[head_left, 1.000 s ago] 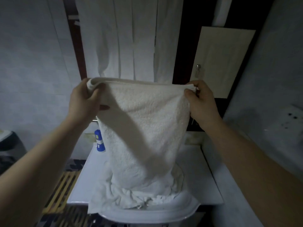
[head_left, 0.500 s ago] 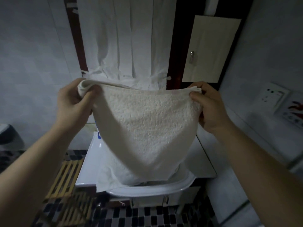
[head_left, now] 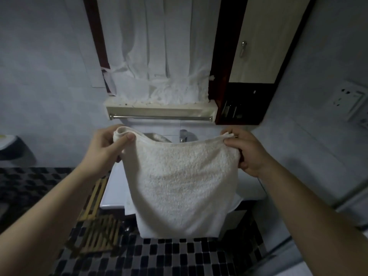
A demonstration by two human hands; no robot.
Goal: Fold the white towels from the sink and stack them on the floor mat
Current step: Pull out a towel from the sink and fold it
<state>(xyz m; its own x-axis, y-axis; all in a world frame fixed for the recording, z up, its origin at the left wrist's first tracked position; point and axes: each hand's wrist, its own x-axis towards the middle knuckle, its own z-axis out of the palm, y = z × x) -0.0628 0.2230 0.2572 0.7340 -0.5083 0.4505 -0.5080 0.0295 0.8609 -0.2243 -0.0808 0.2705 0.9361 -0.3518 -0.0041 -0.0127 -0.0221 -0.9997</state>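
- Above the sink (head_left: 112, 189), holding a white towel (head_left: 179, 186) up by its top edge, clear of the basin and hanging down across its front.
- Pinching one top corner with the left hand (head_left: 105, 150), thumb and fingers curled over a rolled bit of hem.
- Pinching the other top corner with the right hand (head_left: 247, 152), fingers clamped on the cloth, both hands well apart and stretching the edge between them with a slight sag.
- Hanging in two layers, by the look of it, with a smoother layer showing along the bottom behind the fluffy front; so probably working through the folding step, part way done.
- Hiding most of the basin, with only the tap (head_left: 183, 135) peeking over the top edge; not telling whether more towels are waiting there.
- Spotting a wooden slatted mat (head_left: 95, 232) low at the left on the checked floor (head_left: 179, 255), seemingly the place for the stack; no folded towels showing on the part in view.
- Calling next, likely, for bringing the two hands together to halve the width, matching corners before letting go, then turning left and lowering the bundle flat onto the mat.
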